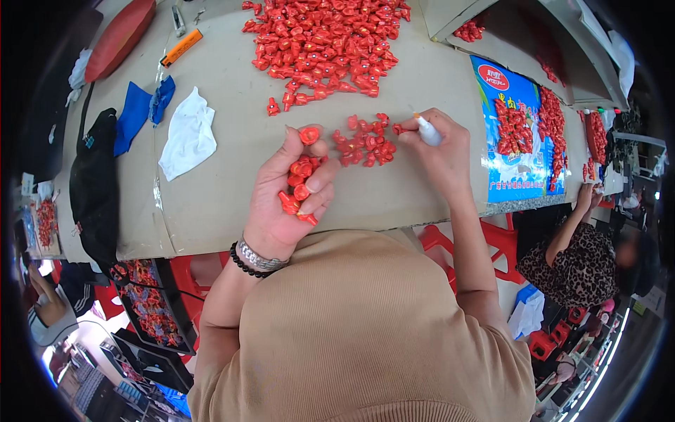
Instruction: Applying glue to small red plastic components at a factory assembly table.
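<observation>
My left hand (271,200) is turned palm up over the table's near edge. Its fingers curl around several small red plastic figures (301,171), one of them upright near the thumb tip. To the right, my right hand (450,151) grips a small white squeeze bottle (429,132) with a fine tip pointing up and away. A red piece (398,129) shows at that hand's thumb and fingertips; whether it is pinched there I cannot tell. Between both hands lies a small loose group of red figures (364,144). A large pile of the same figures (327,46) spreads farther back.
On the left lie a white cloth (188,133), blue cloth pieces (132,112), an orange marker-like stick (181,47) and a red dish (121,39). To the right, a blue printed sheet (503,172) carries more red figures. Beyond it a person in leopard print (583,257) works.
</observation>
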A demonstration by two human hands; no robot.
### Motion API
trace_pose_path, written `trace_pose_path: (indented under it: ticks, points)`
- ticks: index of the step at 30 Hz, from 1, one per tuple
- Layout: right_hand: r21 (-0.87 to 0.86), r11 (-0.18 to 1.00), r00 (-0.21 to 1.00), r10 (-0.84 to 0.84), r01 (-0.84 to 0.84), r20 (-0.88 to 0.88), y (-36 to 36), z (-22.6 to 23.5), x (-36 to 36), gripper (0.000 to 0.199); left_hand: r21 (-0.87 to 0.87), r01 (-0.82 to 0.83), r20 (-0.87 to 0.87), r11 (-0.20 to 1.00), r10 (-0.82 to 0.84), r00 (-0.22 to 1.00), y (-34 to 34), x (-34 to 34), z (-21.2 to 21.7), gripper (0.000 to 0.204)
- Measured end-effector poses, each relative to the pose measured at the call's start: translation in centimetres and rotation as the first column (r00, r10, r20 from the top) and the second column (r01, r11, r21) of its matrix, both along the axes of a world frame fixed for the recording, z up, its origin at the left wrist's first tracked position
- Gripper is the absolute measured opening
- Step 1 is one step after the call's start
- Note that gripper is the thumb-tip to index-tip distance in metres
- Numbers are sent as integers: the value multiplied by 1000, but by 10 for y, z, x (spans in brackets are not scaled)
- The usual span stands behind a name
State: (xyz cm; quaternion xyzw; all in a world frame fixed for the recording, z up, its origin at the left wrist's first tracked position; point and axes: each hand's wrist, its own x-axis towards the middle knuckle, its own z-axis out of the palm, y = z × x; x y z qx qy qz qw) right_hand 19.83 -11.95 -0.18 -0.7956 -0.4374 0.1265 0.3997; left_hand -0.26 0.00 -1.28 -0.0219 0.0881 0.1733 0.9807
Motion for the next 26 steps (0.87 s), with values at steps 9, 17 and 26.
trace_pose_path:
  ticks: [9, 17, 26]
  points:
    - [231, 972, 913, 135, -46, -386, 13, 48, -42, 13, 4, 28, -25, 1000, -28, 999, -5, 2, 2, 31]
    - [270, 950, 984, 172, -156, -37, 27, 41, -55, 17, 296, -44, -245, 954, 120, 962, -8, 3, 14, 29]
    - [297, 941, 985, 144, -166, 93, 30, 39, -66, 17, 648, -43, -344, 760, 343, 874, -14, 5, 13, 22]
